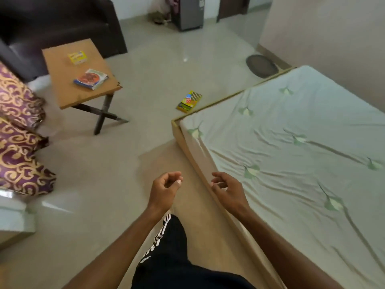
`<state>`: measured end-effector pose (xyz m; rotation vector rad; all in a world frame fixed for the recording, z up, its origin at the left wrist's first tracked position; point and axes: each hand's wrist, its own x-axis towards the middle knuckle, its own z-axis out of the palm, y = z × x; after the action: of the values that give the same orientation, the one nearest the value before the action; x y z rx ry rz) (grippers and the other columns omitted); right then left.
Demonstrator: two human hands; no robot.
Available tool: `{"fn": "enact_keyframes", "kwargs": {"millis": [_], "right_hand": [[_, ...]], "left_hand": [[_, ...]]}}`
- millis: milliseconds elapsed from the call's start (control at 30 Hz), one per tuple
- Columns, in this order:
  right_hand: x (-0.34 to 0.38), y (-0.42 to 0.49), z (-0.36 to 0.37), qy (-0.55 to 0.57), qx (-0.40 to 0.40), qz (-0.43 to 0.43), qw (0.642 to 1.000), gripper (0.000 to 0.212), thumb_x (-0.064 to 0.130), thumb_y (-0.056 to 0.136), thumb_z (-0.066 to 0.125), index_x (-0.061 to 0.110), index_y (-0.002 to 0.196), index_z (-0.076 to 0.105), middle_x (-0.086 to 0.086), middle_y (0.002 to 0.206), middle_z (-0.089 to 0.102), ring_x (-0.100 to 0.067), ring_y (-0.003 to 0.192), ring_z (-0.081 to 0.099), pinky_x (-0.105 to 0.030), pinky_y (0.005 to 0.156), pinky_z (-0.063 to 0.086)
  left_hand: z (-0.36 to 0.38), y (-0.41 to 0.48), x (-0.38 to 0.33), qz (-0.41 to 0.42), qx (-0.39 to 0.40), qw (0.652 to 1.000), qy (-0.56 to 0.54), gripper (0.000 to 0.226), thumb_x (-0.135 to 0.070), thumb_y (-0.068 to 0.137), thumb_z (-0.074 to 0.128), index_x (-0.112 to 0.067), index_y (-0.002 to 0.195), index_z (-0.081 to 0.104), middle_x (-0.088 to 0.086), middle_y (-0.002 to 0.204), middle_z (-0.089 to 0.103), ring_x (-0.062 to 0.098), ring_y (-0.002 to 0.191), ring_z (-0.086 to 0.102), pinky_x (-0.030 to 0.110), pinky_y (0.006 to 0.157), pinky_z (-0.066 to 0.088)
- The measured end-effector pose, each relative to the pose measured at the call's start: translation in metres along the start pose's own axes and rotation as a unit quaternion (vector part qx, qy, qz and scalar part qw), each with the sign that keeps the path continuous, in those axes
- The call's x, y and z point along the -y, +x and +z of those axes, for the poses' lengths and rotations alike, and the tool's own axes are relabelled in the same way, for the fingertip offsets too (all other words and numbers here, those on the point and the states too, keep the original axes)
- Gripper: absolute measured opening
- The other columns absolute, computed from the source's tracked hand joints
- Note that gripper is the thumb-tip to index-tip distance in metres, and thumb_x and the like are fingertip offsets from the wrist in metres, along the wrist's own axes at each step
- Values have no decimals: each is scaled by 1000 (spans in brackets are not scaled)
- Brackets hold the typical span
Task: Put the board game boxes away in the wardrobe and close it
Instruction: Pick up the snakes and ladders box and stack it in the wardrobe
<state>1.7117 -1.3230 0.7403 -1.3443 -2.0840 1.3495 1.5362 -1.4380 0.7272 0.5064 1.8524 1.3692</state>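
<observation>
**Three boxes out, both hands empty**

The person stands near the foot of the bed [291,155], looking down across the floor [158,59]. The left hand [165,189] and right hand [228,189] hang in front of the body, fingers loosely curled, neither holding anything.

Three boxes show. A yellow box [189,101] lies on the floor in the middle distance, just beside the bed's far-left corner. On the small table [64,94] to the left lie two more: a red and blue box [91,79] near the table's right edge, and a small yellow box [77,57] farther back. The two on the table sit apart from each other. A dark sofa [62,21] stands behind the table and patterned cushions [18,130] lie at the left edge. The wardrobe is not in view.

The step in hand looks like gathering. The floor box is the nearest, so a sensible start is to walk forward, bend and lift it by its long edges. The table boxes are flat and light by the look of them; stacking the smaller on the larger should let one trip carry all three. Keeping one hand free would help with the wardrobe door.
</observation>
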Motion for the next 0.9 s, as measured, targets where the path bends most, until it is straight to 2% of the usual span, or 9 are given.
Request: {"fn": "enact_keyframes", "kwargs": {"millis": [133,233,367,533,667,800,900], "right_hand": [[52,107,42,-5,36,-12,999,34,25,88,64,22,123,62,10,97,66,-2,86,64,-15,74,52],[92,180,72,-5,37,-18,999,36,30,87,63,24,122,62,12,97,67,-2,87,64,-22,79,56],[138,264,106,13,49,-17,999,34,21,87,64,20,121,63,6,98,67,-5,86,63,-9,71,49],[177,382,143,22,63,-6,998,33,19,87,66,19,120,64,3,96,67,-7,84,64,-6,68,47],[196,491,169,26,55,0,998,31,23,87,66,23,118,64,7,95,68,-1,82,64,-12,72,50],[227,610,190,54,45,27,997,31,23,87,66,22,118,64,6,97,68,-6,81,65,-20,71,54],[255,685,197,54,34,28,998,31,21,87,67,21,117,65,6,94,68,-6,79,66,-15,69,51]], "left_hand": [[-49,102,-29,3,-29,1000,-5,19,-6,88,65,-24,95,70,3,94,74,13,82,66,23,72,50],[-87,175,-58,10,-44,999,-11,19,-5,88,65,-22,95,70,3,93,74,12,80,65,21,70,48],[-129,260,-90,13,-59,998,-12,19,-6,88,65,-24,93,70,3,92,74,13,80,66,22,69,49],[-162,376,-119,7,-63,998,-10,20,-5,88,65,-24,94,70,4,93,74,15,83,67,23,71,50],[-181,484,-140,3,-55,998,1,20,-3,88,64,-20,96,69,4,93,74,13,81,66,18,68,49],[-201,607,-176,-10,-44,999,30,20,-6,88,65,-24,96,69,1,94,74,16,86,67,23,73,51],[-213,683,-210,-7,-28,998,54,17,-10,88,66,-23,99,70,-1,96,74,15,91,68,27,81,55]]}}
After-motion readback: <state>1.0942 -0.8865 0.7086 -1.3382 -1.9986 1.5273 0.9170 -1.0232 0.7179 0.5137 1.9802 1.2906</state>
